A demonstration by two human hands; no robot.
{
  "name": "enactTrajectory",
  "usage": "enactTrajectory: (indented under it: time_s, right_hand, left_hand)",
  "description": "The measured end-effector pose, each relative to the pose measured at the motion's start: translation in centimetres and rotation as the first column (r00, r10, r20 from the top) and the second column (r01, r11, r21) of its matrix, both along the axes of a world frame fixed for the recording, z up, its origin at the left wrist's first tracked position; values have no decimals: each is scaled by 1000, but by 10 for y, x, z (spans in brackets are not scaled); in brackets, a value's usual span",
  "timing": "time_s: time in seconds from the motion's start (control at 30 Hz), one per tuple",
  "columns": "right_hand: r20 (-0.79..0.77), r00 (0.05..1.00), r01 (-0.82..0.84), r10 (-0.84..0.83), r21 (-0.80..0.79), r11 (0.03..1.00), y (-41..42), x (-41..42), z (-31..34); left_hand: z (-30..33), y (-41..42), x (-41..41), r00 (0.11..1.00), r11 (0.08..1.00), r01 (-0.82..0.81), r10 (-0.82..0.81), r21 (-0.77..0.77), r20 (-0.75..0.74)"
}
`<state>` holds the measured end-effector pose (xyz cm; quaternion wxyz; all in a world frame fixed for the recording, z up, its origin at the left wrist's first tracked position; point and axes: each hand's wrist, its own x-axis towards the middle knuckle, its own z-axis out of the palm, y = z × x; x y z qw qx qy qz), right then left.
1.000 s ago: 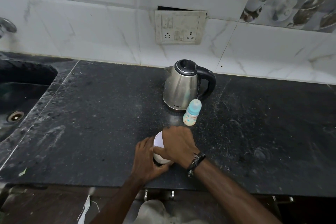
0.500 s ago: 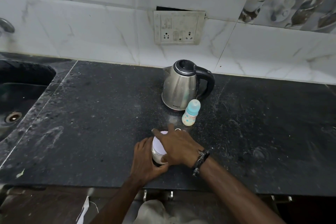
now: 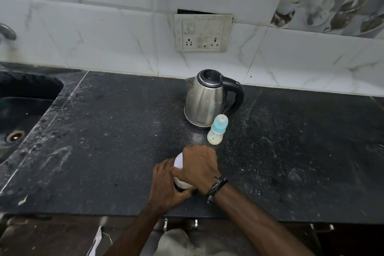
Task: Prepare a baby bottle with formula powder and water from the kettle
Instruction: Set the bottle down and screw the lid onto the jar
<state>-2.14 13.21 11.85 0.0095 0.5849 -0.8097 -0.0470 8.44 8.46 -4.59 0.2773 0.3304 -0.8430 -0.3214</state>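
Gripping a white, mostly hidden container [image 3: 179, 162] are both hands.

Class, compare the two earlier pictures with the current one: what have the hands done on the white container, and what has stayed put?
The right hand twisted on the lid of the white container: its fingers splayed open half a second ago and are now curled back over the top. The left hand kept gripping the container's body. Kettle and baby bottle have not moved on the counter.
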Motion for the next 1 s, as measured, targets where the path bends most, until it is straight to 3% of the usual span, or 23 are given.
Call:
enactTrajectory:
  time_s: [0.37,0.53,0.77,1.0]
  right_hand:
    - [47,929,-370,368,40,928,14,-41,-5]
    - [-20,942,-336,336,-13,942,22,-42,-18]
    - [17,978,-209,210,-61,976,32,-41,-27]
    - [431,902,8,20,-64,998,47,-56,-45]
  left_hand:
    - [2,5,-2,997,994,-37,44,106,-66]
    - [-8,3,2,998,987,-17,26,158,-57]
    - [2,3,0,997,997,-26,31,77,-72]
    - [0,7,-4,993,992,-96,101,78,-62]
